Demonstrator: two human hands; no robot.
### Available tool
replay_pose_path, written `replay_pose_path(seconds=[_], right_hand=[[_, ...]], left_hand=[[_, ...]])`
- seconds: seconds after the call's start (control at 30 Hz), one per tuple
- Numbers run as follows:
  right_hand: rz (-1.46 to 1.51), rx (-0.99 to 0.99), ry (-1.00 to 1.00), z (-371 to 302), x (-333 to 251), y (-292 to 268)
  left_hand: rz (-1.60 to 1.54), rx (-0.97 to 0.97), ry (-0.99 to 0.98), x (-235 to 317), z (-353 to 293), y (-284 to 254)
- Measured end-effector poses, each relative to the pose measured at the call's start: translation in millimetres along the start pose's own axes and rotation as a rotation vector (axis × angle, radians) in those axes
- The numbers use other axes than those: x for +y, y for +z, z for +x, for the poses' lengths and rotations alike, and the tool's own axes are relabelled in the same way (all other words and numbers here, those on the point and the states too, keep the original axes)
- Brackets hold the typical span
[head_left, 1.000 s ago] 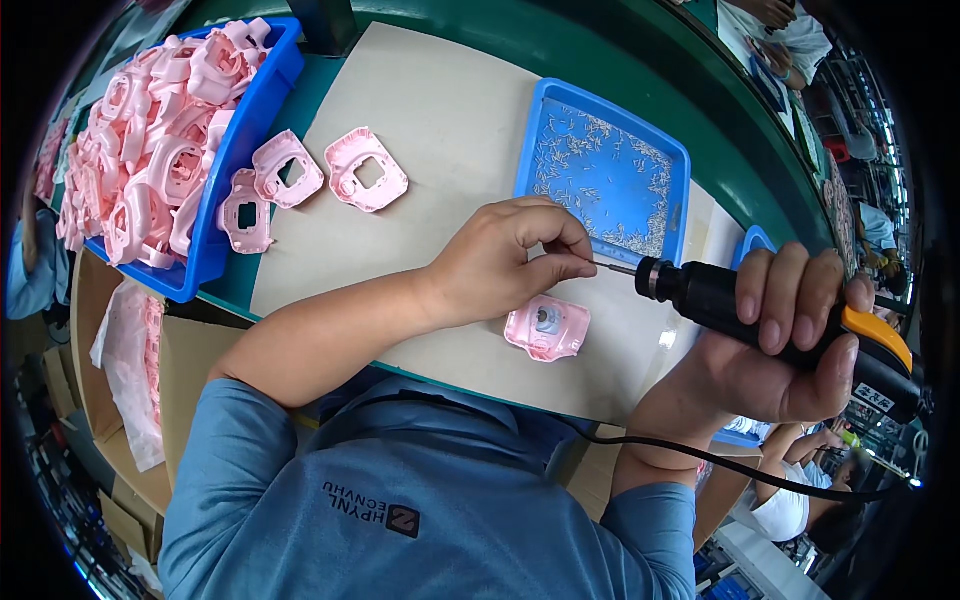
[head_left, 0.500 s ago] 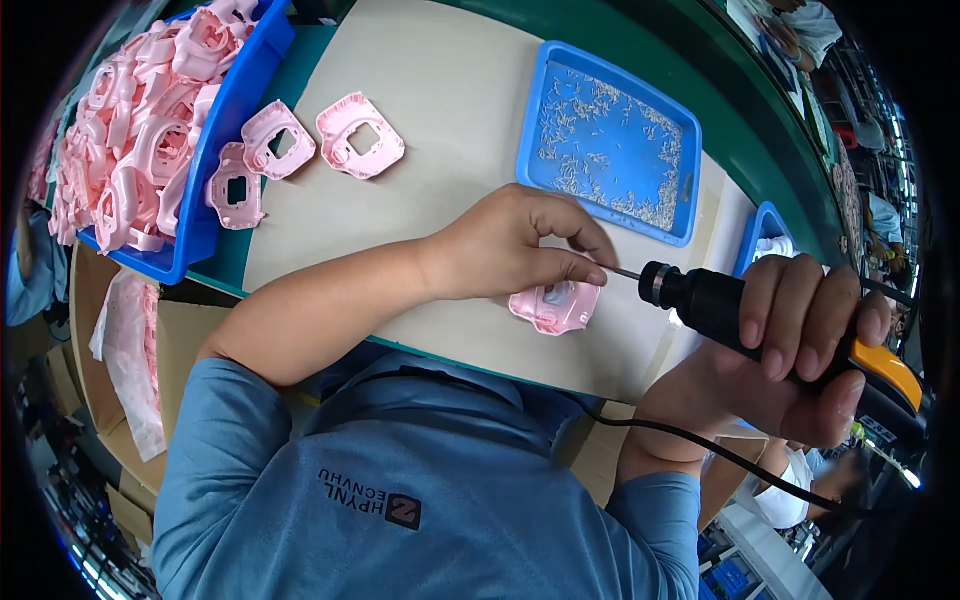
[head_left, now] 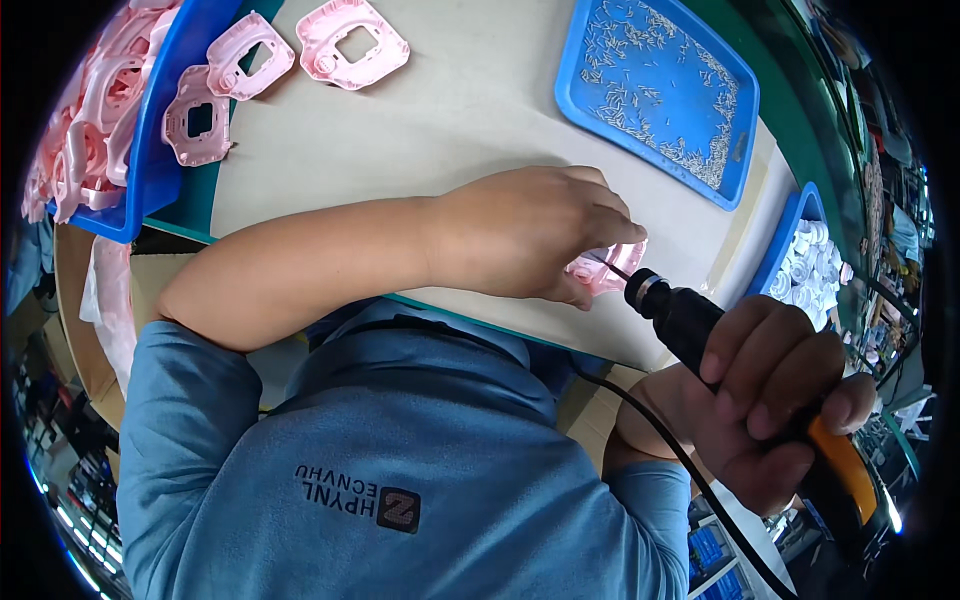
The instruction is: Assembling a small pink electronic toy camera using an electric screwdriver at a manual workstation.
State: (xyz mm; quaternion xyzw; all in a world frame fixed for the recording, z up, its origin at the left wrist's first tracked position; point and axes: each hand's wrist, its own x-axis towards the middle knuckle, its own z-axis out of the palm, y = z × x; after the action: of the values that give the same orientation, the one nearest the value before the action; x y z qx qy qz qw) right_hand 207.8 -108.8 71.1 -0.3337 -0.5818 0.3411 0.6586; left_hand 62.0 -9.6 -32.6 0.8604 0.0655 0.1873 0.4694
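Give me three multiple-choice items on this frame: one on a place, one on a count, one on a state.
1. Where is the blue tray of small screws?
A. On the tan mat beyond the left hand
B. On the person's lap
C. Inside the bin of pink parts

2. How many pink frame parts lie loose at the mat's upper left, outside the blue bin?
A. One
B. Three
C. Six

3. What is the right hand doing?
A. Lying open and flat on the mat
B. Closed around the electric screwdriver
C. Picking screws from the tray

Answers:
1 A: the tray sits on the mat above the left hand.
2 B: three separate pink frames lie beside the bin.
3 B: the fingers wrap the black and orange tool, its bit at the pink part that the left hand holds down.
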Motion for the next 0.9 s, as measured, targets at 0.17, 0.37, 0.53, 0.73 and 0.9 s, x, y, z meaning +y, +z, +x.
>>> replay_pose_path(seconds=[0.17,0.37,0.53,0.73,0.9], right_hand=[[0.017,-0.042,0.031,-1,4,0],[-0.007,-0.05,0.032,-2,9,3],[-0.039,-0.088,0.028,-2,10,6],[-0.12,-0.184,0.031,-1,8,13],[-0.158,-0.21,0.026,-2,8,21]], left_hand=[[-0.018,0.001,-0.001,1,-1,1],[-0.079,-0.012,-0.01,1,0,0],[-0.062,-0.013,-0.029,3,-1,-1],[-0.068,-0.025,-0.036,3,0,0],[-0.034,-0.038,-0.014,3,0,-3]])
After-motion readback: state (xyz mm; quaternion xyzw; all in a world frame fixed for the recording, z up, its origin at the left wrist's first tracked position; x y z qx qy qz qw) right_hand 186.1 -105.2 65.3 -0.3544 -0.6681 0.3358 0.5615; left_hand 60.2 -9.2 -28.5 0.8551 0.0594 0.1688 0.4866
